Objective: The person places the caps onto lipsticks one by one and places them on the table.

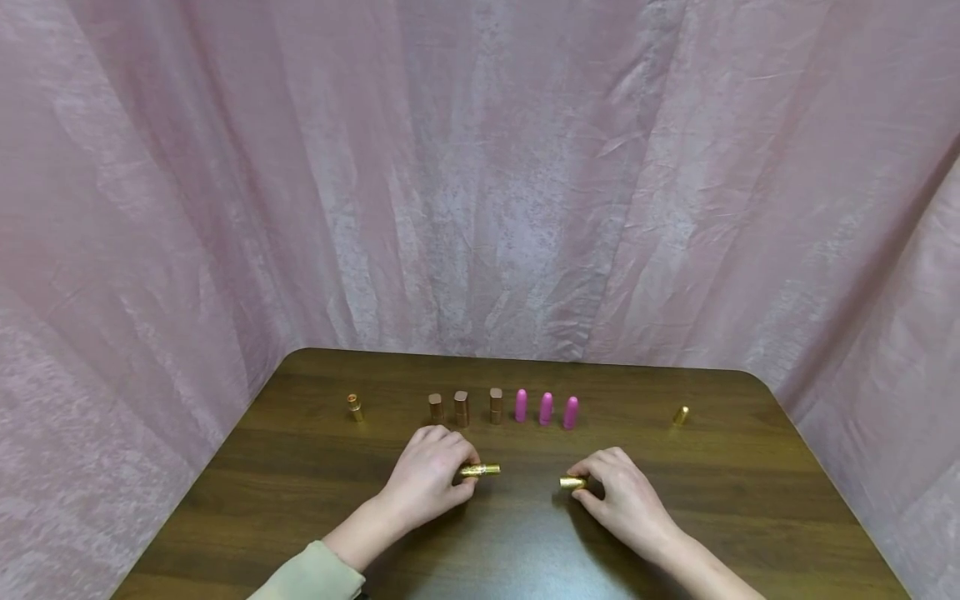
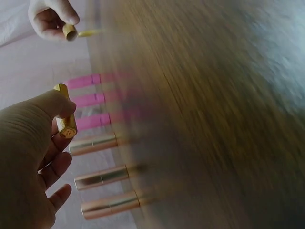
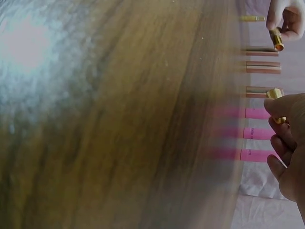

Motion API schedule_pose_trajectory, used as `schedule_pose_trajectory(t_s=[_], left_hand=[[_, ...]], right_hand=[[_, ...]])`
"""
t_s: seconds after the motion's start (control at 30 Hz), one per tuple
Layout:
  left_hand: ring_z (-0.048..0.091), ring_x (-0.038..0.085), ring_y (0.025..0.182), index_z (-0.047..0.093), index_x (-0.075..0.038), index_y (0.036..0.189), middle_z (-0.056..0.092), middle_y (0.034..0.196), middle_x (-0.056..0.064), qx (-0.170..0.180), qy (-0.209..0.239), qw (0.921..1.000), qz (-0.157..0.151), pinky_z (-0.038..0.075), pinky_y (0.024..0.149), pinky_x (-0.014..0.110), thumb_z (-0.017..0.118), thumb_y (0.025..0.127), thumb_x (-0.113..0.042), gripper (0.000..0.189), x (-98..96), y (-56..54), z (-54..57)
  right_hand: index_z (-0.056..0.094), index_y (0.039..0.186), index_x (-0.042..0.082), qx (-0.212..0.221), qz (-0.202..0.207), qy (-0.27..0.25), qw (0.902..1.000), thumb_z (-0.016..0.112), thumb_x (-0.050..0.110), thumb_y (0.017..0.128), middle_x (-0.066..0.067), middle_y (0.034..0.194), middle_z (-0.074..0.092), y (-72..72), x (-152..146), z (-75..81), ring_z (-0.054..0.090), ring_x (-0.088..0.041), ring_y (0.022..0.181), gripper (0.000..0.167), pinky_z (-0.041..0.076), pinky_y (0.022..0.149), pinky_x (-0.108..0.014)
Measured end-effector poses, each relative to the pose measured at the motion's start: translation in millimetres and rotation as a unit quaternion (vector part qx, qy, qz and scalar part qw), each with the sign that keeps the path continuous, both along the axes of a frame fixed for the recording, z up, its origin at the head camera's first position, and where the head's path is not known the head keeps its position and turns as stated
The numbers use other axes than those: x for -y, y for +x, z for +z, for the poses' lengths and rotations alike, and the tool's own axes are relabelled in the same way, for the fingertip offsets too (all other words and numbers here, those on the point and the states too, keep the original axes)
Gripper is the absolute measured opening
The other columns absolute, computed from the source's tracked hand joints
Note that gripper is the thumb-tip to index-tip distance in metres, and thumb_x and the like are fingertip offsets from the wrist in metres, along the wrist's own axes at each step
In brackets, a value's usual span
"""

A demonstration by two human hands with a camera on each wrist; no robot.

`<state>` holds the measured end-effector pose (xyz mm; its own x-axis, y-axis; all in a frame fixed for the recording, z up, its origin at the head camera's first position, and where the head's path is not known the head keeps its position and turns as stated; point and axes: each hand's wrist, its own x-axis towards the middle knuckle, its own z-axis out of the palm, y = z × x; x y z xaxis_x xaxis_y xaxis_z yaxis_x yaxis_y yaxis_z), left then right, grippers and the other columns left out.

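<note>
My left hand (image 1: 431, 471) pinches a gold lipstick tube (image 1: 483, 470) between thumb and fingers, its narrower end pointing right. Reddish colour shows inside that open end in the right wrist view, where the tube (image 3: 276, 40) tilts toward the camera. Across a gap, my right hand (image 1: 622, 500) grips a gold lipstick cap (image 1: 572, 482) at thumb and fingertips. The hollow mouth of this cap (image 2: 70, 33) faces the left hand in the left wrist view. Both pieces are held low over the wooden table (image 1: 517, 550).
Behind the hands stand several capped lipsticks in a row: rose-gold ones (image 1: 461, 409) at left, pink ones (image 1: 546, 409) at right. Far left stands an uncapped gold lipstick (image 1: 356, 408). A small gold cap (image 1: 680, 415) stands far right. Pink curtains (image 1: 510, 183) hang behind the table.
</note>
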<state>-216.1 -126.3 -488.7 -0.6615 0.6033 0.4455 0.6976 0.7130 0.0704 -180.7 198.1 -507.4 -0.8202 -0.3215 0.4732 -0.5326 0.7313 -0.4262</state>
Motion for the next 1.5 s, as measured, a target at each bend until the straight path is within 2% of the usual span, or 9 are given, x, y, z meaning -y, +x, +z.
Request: schedule_pose_trajectory(t_s=[0.3,0.67,0.9,1.5], left_hand=[[0.056,0.012,0.088,0.068,-0.027,0.091,0.063,0.088,-0.015,-0.009,-0.023,0.9997,-0.008,0.045,0.096,0.041,0.082,0.078,-0.028,0.019,-18.1,0.4,0.4],[0.057,0.013,0.089,0.069,-0.026,0.092,0.064,0.090,-0.014,-0.014,-0.034,0.9992,-0.018,0.045,0.096,0.040,0.081,0.077,-0.030,0.020,-35.9,0.9,1.8],[0.057,0.012,0.089,0.069,-0.026,0.092,0.063,0.089,-0.014,-0.014,-0.036,0.9989,-0.025,0.045,0.096,0.039,0.082,0.078,-0.031,0.019,-47.6,1.5,1.3],[0.056,0.011,0.087,0.069,-0.027,0.092,0.063,0.089,-0.015,-0.013,-0.040,0.9987,-0.031,0.046,0.093,0.036,0.082,0.079,-0.033,0.020,-55.2,4.2,-0.7]], right_hand=[[0.076,0.093,0.023,-0.009,-0.002,-0.002,1.0000,0.094,0.009,0.067,0.019,0.095,0.068,-0.2,2,-2.4,0.055,-0.005,0.096,0.035,0.051,0.079,-0.029],[0.075,0.095,0.027,0.016,0.005,-0.022,0.9996,0.093,0.012,0.072,0.022,0.096,0.067,0.9,10,0.0,0.055,-0.002,0.096,0.033,0.051,0.079,-0.028],[0.075,0.096,0.026,-0.003,0.024,-0.027,0.9994,0.093,0.011,0.072,0.021,0.096,0.068,0.2,16,1.3,0.055,-0.003,0.098,0.034,0.050,0.079,-0.028],[0.074,0.096,0.028,0.015,0.023,-0.029,0.9992,0.092,0.015,0.073,0.024,0.096,0.066,0.4,23,2.0,0.054,-0.003,0.097,0.031,0.049,0.078,-0.028]])
